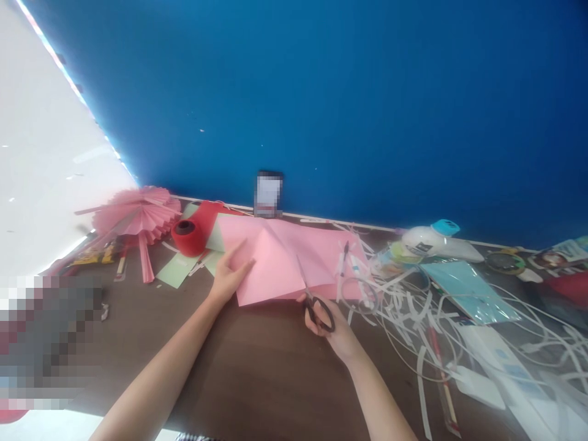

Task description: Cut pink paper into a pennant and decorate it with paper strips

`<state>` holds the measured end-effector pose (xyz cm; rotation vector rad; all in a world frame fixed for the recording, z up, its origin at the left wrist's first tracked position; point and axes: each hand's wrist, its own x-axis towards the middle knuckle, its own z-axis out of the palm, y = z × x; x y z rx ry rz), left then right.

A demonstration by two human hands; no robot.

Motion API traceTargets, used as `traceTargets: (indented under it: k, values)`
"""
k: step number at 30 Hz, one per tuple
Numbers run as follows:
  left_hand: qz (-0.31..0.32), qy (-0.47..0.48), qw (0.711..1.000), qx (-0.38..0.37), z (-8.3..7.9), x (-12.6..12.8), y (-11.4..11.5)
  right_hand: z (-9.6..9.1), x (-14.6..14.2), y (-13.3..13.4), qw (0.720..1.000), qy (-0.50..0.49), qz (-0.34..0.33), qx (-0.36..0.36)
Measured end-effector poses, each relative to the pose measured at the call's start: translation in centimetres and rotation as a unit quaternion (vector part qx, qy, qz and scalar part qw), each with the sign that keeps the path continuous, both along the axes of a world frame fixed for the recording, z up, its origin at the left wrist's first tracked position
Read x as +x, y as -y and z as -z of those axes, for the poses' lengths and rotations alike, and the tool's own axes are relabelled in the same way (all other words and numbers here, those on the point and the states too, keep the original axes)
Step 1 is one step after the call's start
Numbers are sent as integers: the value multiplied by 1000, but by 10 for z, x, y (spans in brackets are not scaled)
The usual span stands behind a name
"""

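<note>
A large pink paper sheet [280, 254] lies creased on the brown table [257, 367]. My left hand [228, 274] rests on its left edge, fingers stretched flat and pressing the sheet down. My right hand [327, 324] grips black-handled scissors [315, 300] at the sheet's near edge, with the blades reaching up into the pink paper.
A pink folded paper fan [135, 214] and a red tape roll [187, 236] sit at the left. Tangled white paper strips [413, 312], a teal sheet [468, 291] and a white glue gun [434, 242] crowd the right. A blue wall [321, 92] stands behind.
</note>
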<state>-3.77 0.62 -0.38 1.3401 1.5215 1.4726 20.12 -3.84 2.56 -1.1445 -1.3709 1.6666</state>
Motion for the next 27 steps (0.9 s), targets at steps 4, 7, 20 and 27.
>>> traceTargets:
  k: [4, 7, 20, 27]
  values:
    - [-1, 0, 1000, -6, -3, 0, 1, 2, 1, -1, 1000, -1, -4, -3]
    - [-1, 2, 1000, -5, -3, 0, 1, 1, 1, -1, 1000, -3, -1, -11]
    - [0, -5, 1000, -5, -5, -1, 1, -4, -2, -1, 1000, 12, 2, 1]
    - [-4, -2, 1000, -8, -3, -1, 1, -2, -1, -2, 1000, 12, -6, -7]
